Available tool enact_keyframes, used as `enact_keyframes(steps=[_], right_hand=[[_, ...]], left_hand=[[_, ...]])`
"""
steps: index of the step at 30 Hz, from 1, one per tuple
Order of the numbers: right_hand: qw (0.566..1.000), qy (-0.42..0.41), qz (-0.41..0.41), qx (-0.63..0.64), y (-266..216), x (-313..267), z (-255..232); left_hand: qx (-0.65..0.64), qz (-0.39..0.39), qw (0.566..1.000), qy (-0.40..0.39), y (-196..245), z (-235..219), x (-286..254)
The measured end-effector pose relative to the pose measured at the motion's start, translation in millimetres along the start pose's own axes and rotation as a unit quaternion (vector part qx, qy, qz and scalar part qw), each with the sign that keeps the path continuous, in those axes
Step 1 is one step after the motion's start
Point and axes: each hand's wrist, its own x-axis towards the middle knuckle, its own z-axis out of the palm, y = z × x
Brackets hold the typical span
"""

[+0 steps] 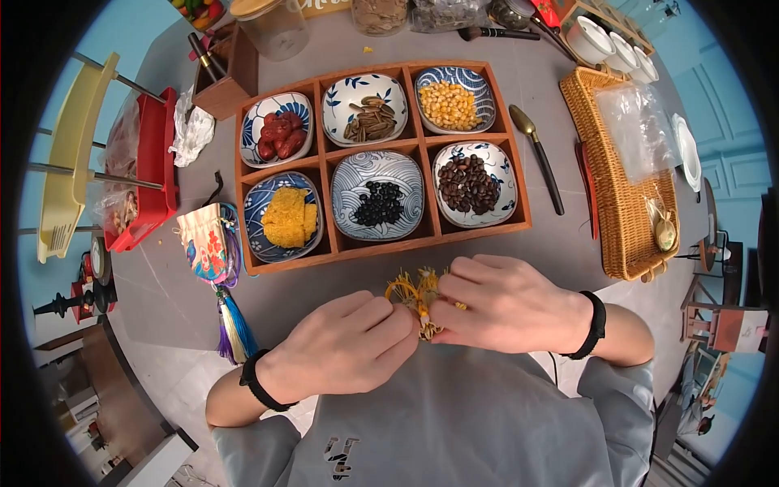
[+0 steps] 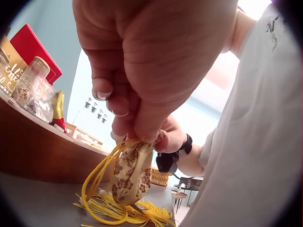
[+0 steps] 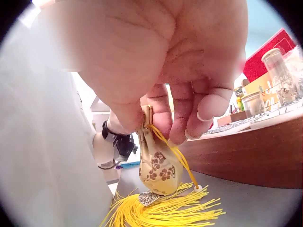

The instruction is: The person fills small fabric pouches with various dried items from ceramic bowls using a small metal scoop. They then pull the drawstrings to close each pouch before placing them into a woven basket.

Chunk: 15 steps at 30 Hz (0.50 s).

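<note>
Both hands meet at the mouth of a small gold drawstring pouch (image 2: 131, 176) printed with brown flowers. My left hand (image 1: 349, 345) pinches the gathered top between thumb and fingers. From the other side my right hand (image 1: 511, 304) pinches the neck of the same pouch. A yellow cord (image 2: 91, 182) loops from the neck. Below the pouch, a yellow tassel (image 3: 165, 210) spreads over the grey table, with a silver charm (image 3: 148, 198) at its top. In the head view the fingers hide most of the pouch.
Ahead stands a wooden divided tray (image 1: 389, 248) with several patterned bowls holding corn kernels, red dates, dark beans and other dry goods. A colourful tasselled pouch (image 1: 209, 243) lies left. To the right are a spoon (image 1: 540, 158) and a wicker basket (image 1: 621, 243). Jars line the back.
</note>
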Motion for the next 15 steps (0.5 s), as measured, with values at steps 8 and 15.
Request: enact_keyframes(steps=[8, 15], right_hand=[[0.994, -0.065, -0.053, -0.064, -5, 3, -7], [0.996, -0.065, -0.010, -0.053, -2, 0, -16]], left_hand=[[0.002, -0.007, 0.999, -0.046, -2, -12, -5], [0.009, -0.035, 0.998, -0.057, -4, -22, -9]])
